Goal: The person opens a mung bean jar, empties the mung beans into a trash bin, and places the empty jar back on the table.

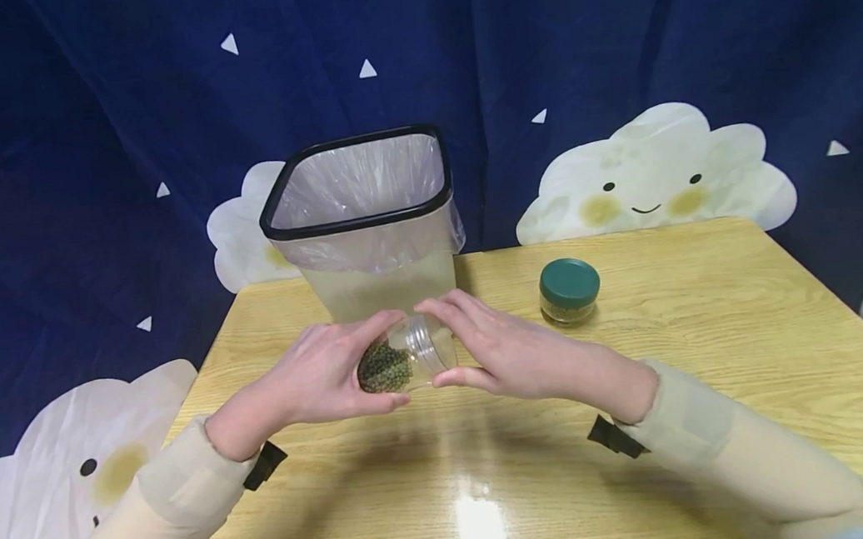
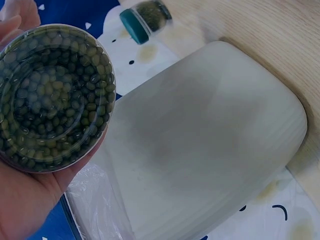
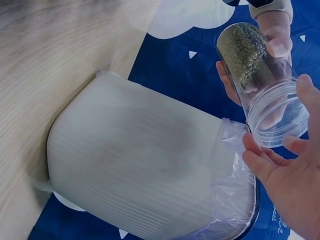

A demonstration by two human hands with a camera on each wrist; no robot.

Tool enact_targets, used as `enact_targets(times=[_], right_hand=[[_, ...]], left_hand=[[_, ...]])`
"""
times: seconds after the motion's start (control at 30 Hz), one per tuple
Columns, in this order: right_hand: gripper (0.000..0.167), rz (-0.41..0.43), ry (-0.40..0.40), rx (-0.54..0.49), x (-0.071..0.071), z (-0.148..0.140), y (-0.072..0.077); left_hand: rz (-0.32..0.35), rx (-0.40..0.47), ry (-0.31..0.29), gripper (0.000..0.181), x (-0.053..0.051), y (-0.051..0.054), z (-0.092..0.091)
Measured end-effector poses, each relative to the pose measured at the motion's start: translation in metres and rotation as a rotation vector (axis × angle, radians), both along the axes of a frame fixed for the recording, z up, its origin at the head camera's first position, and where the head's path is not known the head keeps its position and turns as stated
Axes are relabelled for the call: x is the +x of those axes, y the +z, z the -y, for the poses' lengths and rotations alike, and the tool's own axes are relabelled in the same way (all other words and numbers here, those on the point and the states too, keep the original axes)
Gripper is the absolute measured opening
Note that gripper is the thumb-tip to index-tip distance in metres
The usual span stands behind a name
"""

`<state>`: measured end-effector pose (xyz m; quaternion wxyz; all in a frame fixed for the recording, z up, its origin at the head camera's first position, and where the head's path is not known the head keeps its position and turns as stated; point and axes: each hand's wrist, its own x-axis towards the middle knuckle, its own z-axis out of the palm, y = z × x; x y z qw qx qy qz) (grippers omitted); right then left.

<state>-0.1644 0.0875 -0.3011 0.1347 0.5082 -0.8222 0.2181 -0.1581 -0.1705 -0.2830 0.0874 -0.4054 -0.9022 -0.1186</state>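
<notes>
A clear jar point(image 1: 386, 368) of small green beans lies tilted on its side between both hands, above the table in front of the bin. My left hand point(image 1: 321, 369) grips its base end, where the beans have gathered. At the other end, my right hand point(image 1: 515, 349) holds the clear ringed end point(image 3: 277, 115) between fingers and thumb. Whether a clear lid covers that end, I cannot tell. In the left wrist view, beans point(image 2: 57, 100) show through the round base. A smaller jar with a dark green lid point(image 1: 569, 283) stands upright to the right.
A pale bin point(image 1: 380, 288) with a black rim and a clear plastic liner point(image 1: 365, 174) stands at the table's back, just beyond the hands. The wooden table point(image 1: 690, 310) ends at a dark blue curtain point(image 1: 535, 37) with clouds.
</notes>
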Motion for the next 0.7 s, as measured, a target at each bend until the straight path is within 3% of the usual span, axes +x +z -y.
enact_targets(times=[0.7], right_hand=[[0.068, -0.007, 0.031, -0.030, -0.0013, -0.0014, -0.0048]], left_hand=[[0.021, 0.034, -0.034, 0.076, -0.0027, 0.0017, -0.0016]])
